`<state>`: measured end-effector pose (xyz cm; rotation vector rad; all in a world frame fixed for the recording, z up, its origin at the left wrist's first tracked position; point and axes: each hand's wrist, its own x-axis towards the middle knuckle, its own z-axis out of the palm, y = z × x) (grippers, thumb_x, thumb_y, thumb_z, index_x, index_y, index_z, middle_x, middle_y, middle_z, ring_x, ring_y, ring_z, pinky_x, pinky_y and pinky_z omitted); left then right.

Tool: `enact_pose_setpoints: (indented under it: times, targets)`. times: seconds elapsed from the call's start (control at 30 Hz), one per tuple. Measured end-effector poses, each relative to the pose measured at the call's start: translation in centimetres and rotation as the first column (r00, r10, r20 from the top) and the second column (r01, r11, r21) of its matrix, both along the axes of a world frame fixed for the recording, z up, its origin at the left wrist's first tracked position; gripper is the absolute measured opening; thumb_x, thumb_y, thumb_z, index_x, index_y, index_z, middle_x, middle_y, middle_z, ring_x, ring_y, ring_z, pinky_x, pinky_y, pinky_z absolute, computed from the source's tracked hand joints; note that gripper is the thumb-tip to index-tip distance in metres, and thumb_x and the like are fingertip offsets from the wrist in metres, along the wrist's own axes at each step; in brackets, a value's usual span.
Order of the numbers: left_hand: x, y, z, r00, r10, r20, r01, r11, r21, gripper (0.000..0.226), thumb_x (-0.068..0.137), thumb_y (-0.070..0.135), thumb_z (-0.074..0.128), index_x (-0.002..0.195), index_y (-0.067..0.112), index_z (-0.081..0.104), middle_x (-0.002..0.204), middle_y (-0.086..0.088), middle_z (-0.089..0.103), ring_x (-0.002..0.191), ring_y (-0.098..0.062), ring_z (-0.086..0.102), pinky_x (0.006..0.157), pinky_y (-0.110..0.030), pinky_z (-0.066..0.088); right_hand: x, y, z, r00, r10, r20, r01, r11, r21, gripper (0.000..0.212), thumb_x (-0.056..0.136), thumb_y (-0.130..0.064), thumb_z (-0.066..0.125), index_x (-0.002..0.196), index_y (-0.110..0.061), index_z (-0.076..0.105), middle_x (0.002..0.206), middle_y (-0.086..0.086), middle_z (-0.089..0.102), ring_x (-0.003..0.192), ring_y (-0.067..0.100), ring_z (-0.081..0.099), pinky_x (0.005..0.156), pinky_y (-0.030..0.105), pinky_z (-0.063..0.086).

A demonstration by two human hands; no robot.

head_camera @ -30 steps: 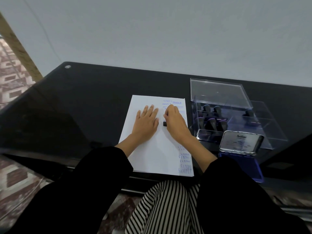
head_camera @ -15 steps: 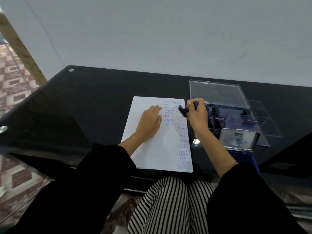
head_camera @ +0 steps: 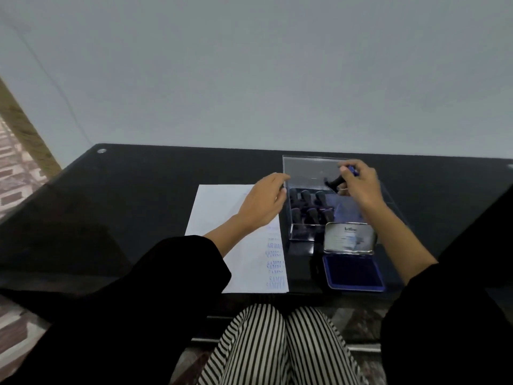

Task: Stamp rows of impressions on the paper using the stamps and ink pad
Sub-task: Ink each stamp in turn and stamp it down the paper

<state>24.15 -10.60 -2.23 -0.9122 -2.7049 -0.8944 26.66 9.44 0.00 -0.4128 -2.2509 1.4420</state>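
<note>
— Your right hand (head_camera: 361,188) has gone from the paper's right edge to above the clear box (head_camera: 302,236), taking the stamp (head_camera: 337,182) with it. Your left hand (head_camera: 263,202) has lifted off the sheet.

— Yes. Now from the nearest: the ink pad (head_camera: 354,272) lies open near the front edge of the black table (head_camera: 138,207), its blue felt bare, and its metal lid (head_camera: 350,238) stands up behind it.

— Just left of the pad lies the paper (head_camera: 222,218), with blue impressions in a column down its right edge.

— Behind the pad is the box, with the other stamps (head_camera: 306,198) upright inside it.

— And farthest, the grip. Your right fingers and thumb are curled round the stamp's handle. The black base points to the left and the blue end is by your fingertips. It hangs over the far part of the box and touches nothing.

— Your left hand holds nothing and its fingers are loose. It is over the paper's far right corner, just beside the box's left wall; if it touches the wall I cannot tell.

— I think the stamp is light and stiff, so take it by the handle only. The base may have wet ink on its face. The paper is thin and probably slides on the glass, so you should hold it flat when you press.
</note>
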Motion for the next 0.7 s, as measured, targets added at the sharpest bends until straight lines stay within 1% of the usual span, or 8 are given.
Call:
enact_pose_setpoints:
  times: [0.07,0.13,0.2,0.27,0.4,0.53,0.63,0.7]
  targets:
    - [-0.5,1.9,0.8,0.999,-0.047,-0.024,0.047,0.999,-0.017,0.038,0.100,0.014,0.035,0.136,0.006,0.043,0.139,-0.009,0.047,0.129,-0.020,0.043,0.107,-0.026,0.030,-0.5,2.1,0.5,0.999,-0.025,0.020,0.024,0.998,0.051,0.014,0.096,-0.014,0.049,0.104,-0.014,0.060,0.118,0.017,0.053,0.058,0.011,0.053,0.047,0.009,0.048]
    - [-1.2,3.9,1.3,0.996,-0.076,-0.037,0.075,0.996,-0.040,0.038,0.099,0.014,0.036,0.136,0.005,0.043,0.140,-0.010,0.047,0.130,-0.021,0.043,0.108,-0.027,0.029,-1.1,3.7,1.1,0.999,-0.034,0.039,0.030,0.996,0.084,0.015,0.094,-0.011,0.052,0.107,-0.010,0.059,0.123,0.020,0.052,0.060,0.014,0.055,0.050,0.014,0.052]
    - [-2.0,5.7,1.5,0.994,-0.100,-0.040,0.097,0.994,-0.055,0.039,0.099,0.015,0.037,0.136,0.005,0.042,0.140,-0.010,0.046,0.130,-0.021,0.042,0.108,-0.027,0.029,-1.8,4.9,1.3,0.997,-0.029,0.075,0.021,0.993,0.114,0.024,0.091,-0.007,0.057,0.114,-0.004,0.055,0.122,0.022,0.053,0.068,0.022,0.059,0.056,0.020,0.055]
    - [-2.8,7.5,1.3,0.991,-0.127,-0.037,0.124,0.990,-0.072,0.039,0.099,0.014,0.037,0.137,0.005,0.042,0.141,-0.010,0.045,0.130,-0.021,0.042,0.108,-0.027,0.029,-2.4,5.9,1.3,0.990,-0.037,0.137,0.014,0.987,0.163,0.030,0.088,-0.007,0.061,0.116,-0.002,0.051,0.118,0.021,0.055,0.077,0.027,0.059,0.069,0.030,0.055]
    - [-4.6,10.9,-0.1,0.984,-0.175,-0.006,0.172,0.971,-0.165,0.043,0.099,0.017,0.036,0.141,0.006,0.035,0.148,-0.010,0.036,0.138,-0.021,0.032,0.112,-0.028,0.021,-4.2,7.7,0.0,0.980,-0.061,0.191,0.007,0.963,0.271,0.030,0.083,-0.009,0.068,0.107,-0.001,0.053,0.109,0.021,0.060,0.079,0.022,0.056,0.061,0.022,0.050]
    - [-6.2,13.5,-2.3,0.980,-0.195,0.036,0.197,0.943,-0.268,0.049,0.100,0.026,0.035,0.146,0.010,0.027,0.155,-0.009,0.023,0.144,-0.024,0.019,0.118,-0.041,0.018,-5.4,8.7,-1.8,0.958,-0.032,0.284,-0.087,0.915,0.395,0.026,0.079,-0.016,0.073,0.096,-0.007,0.054,0.103,0.014,0.063,0.092,0.023,0.059,0.079,0.031,0.047]
    - [-6.6,14.4,-3.7,0.979,-0.198,0.046,0.202,0.919,-0.338,0.052,0.101,0.031,0.031,0.148,0.012,0.021,0.157,-0.007,0.016,0.146,-0.023,0.013,0.118,-0.044,0.016,-5.9,9.0,-3.0,0.927,-0.004,0.375,-0.168,0.889,0.425,0.025,0.077,-0.018,0.075,0.090,-0.014,0.054,0.105,0.013,0.064,0.086,0.021,0.058,0.082,0.036,0.051]
    - [-6.7,14.6,-4.4,0.979,-0.199,0.052,0.204,0.907,-0.369,0.052,0.101,0.033,0.028,0.149,0.013,0.019,0.158,-0.006,0.013,0.147,-0.022,0.010,0.118,-0.044,0.013,-6.0,9.0,-3.5,0.902,0.010,0.432,-0.224,0.866,0.447,0.024,0.076,-0.020,0.076,0.092,-0.012,0.059,0.105,0.013,0.066,0.091,0.024,0.062,0.082,0.034,0.049]
